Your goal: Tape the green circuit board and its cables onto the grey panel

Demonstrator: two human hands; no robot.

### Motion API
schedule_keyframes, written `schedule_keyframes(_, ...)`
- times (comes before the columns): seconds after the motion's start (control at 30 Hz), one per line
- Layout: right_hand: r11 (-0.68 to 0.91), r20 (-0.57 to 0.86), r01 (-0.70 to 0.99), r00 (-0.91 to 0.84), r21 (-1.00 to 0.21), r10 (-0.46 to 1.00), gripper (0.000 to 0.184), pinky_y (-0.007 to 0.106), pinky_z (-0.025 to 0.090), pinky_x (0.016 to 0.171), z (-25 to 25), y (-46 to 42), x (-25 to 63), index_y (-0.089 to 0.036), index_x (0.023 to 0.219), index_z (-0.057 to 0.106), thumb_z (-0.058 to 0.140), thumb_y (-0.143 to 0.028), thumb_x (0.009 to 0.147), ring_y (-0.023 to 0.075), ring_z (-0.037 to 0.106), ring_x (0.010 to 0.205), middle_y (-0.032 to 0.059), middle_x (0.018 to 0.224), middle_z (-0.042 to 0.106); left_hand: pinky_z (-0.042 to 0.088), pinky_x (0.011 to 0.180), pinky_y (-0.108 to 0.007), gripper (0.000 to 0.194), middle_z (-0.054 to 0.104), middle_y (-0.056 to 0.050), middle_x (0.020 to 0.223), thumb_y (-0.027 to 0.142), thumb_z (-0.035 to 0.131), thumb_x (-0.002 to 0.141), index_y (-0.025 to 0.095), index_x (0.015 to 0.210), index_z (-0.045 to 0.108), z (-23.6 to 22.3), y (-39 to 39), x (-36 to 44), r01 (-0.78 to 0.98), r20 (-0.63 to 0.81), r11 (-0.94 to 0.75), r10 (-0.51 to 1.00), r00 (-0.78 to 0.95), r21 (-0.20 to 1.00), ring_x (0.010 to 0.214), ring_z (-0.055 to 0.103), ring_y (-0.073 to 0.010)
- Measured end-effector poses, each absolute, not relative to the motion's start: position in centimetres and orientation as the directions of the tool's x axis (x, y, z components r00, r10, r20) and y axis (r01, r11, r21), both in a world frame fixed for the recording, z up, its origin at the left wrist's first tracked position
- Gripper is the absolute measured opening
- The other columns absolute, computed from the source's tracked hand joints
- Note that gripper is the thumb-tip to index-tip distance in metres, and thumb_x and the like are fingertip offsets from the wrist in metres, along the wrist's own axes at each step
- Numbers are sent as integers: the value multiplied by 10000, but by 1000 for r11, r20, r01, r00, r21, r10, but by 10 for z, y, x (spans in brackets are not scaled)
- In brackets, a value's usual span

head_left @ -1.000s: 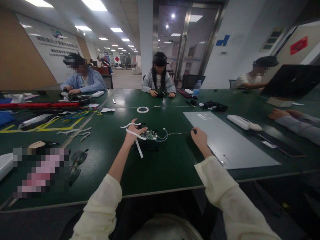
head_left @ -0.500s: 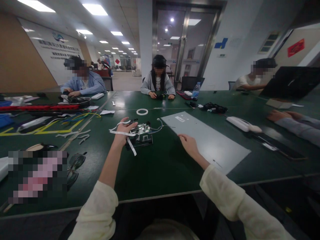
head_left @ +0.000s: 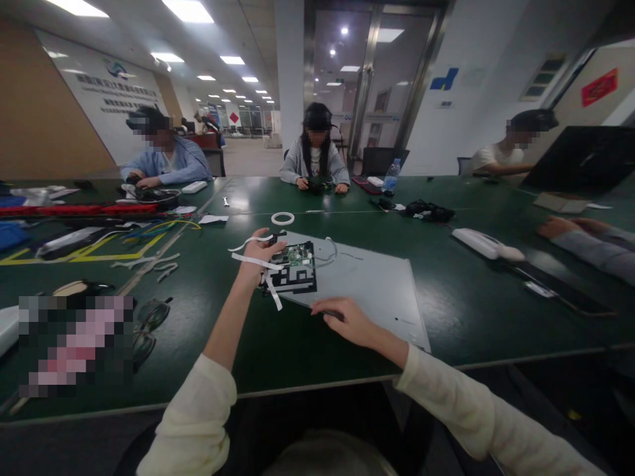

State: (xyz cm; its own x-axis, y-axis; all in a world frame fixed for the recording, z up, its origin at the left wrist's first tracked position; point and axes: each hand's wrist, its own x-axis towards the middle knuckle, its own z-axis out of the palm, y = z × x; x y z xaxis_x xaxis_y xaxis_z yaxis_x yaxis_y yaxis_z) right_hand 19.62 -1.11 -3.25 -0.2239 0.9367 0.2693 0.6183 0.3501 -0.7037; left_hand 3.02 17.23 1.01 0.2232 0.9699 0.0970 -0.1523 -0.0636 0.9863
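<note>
My left hand [head_left: 258, 254] is closed on the left edge of a small green circuit board [head_left: 297, 254] with a black patterned plate under it; white ribbon strips [head_left: 255, 261] and thin wires [head_left: 330, 251] trail from the board. The board lies over the left part of a grey metal panel [head_left: 372, 284] on the green table. My right hand [head_left: 344, 317] rests on the panel's near edge with its fingers curled over the edge.
A white tape ring [head_left: 282, 217] lies beyond the board. Coloured cables [head_left: 149, 231] and glasses [head_left: 151, 324] are on the left, a white device [head_left: 483, 242] on the right. Three people sit around the table; another person's sleeve [head_left: 590, 248] rests at far right.
My right hand has pulled the grey panel leftward and nearer, so it now lies under the circuit board. My left hand kept hold of the board, which stayed lifted and now sits over the panel.
</note>
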Motion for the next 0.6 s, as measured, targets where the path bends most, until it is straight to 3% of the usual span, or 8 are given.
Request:
schedule_keyframes(0.23,517,313,470,-447,-715,838,216,319,447,904,-32,-8,198,-170,731,678,474,-142,797,171,600,1034,65,1057,673,504,630,-263,727,671,-24,720,296,775,599,114,1233,467,-22,180,38,119,106,-138,965,242,983,687,659,-187)
schedule_keyframes(0.4,551,334,443,-477,-707,813,224,313,457,883,-32,-7,197,-166,644,638,472,-163,794,172,615,1003,78,1015,685,485,664,-278,756,668,-19,695,308,769,609,108,1264,448,-39,181,49,226,75,-128,970,232,966,707,657,-206)
schedule_keyframes(0.6,545,308,452,-497,-706,811,227,311,454,890,-26,-11,196,-182,595,597,464,-170,779,171,611,1017,67,1027,683,465,736,-314,775,658,-26,717,353,745,624,80,1271,419,-50,176,59,336,150,-223,962,228,915,761,644,-223)
